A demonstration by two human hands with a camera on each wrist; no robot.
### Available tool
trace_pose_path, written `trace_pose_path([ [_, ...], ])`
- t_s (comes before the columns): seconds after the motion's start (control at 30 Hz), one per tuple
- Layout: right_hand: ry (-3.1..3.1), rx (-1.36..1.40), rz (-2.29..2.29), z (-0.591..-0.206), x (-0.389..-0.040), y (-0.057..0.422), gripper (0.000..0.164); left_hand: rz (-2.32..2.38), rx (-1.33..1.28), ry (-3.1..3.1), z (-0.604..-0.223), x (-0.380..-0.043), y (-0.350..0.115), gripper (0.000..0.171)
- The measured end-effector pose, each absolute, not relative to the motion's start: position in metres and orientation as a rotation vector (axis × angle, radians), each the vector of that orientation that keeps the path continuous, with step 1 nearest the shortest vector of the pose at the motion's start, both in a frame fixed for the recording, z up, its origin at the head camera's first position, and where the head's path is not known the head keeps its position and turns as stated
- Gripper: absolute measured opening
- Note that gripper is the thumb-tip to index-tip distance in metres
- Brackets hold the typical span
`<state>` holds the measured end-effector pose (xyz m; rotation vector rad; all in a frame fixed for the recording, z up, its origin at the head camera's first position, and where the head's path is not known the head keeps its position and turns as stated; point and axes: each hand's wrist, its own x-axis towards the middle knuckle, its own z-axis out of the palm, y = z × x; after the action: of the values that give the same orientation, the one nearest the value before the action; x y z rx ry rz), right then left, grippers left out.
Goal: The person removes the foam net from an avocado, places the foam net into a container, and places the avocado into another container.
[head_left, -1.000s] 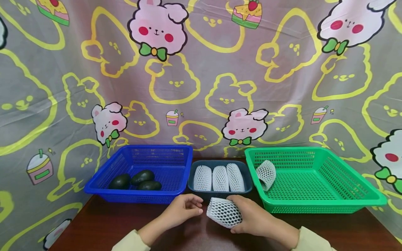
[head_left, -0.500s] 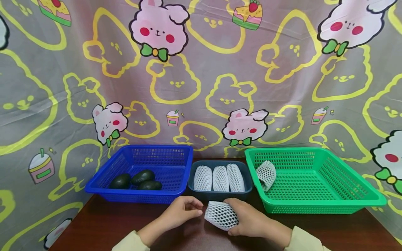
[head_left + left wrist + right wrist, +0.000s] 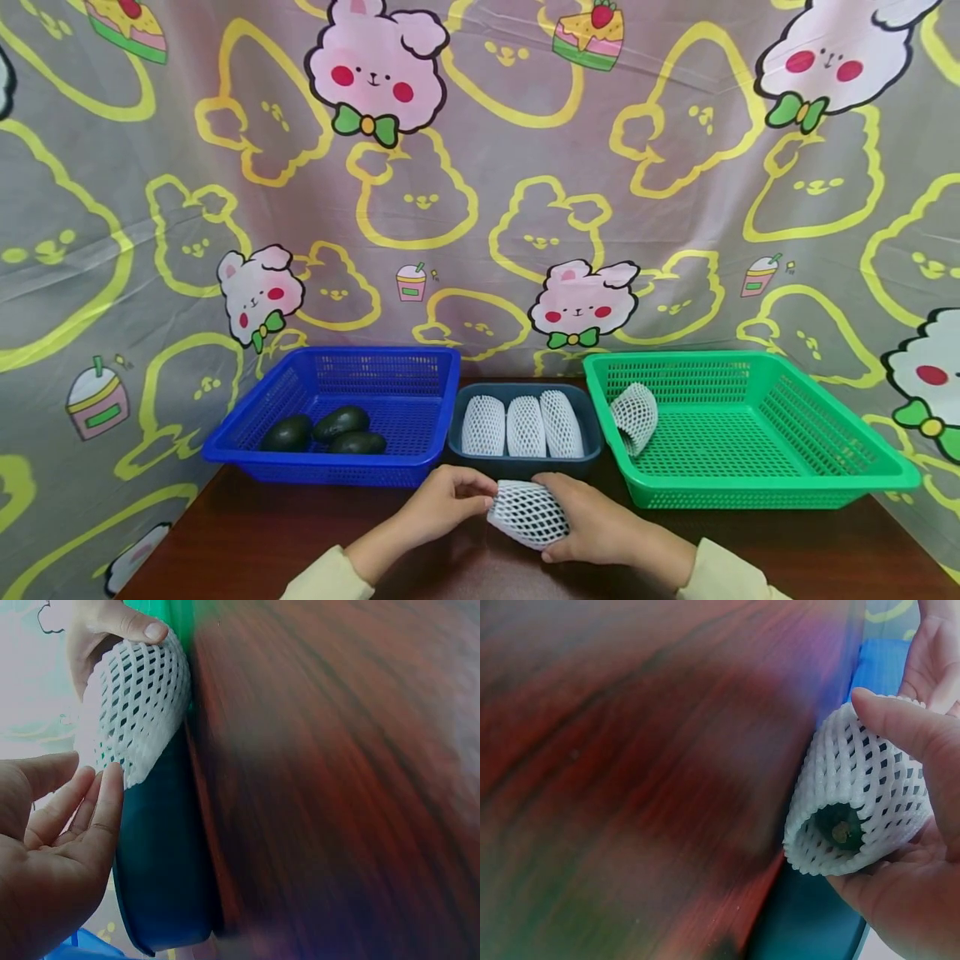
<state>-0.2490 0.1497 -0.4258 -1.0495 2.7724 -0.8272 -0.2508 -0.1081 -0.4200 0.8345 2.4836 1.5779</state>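
The L hand has just been brought in a bit to the right, so the small gap b/w its fingertips and the foam net has been closed; the net's left end seems to be touched lightly, w/ the fingers loose and not curled round it. The net is gripped by the R hand, abt. where it was half a sec ago, and a dark green fruit can be seen in its open right end. Both are held over the near part of the counter, in front of the dark tray. Both ends can now be reached at once, so the net should prob. be easier to pull straight. The counter is red-brown and a bit shiny. On its far part are set, from left to right, a blue basket w/ 3 dark fruits, the tray w/ 3 white nets, and a green basket w/ 1 more net by its left wall. Behind, a gray cloth is hung, w/ bunnies, cakes, cups and yellow line animals on it. Pale sleeves are worn.
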Motion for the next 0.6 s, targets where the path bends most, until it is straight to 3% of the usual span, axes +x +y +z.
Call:
trace_pose_path([
  [0.6, 2.723, -1.033, -0.853, -0.419, -0.248, 0.158, 0.085, 1.584, 0.822, 2.448, -0.434, -0.254, -0.097, 0.020],
])
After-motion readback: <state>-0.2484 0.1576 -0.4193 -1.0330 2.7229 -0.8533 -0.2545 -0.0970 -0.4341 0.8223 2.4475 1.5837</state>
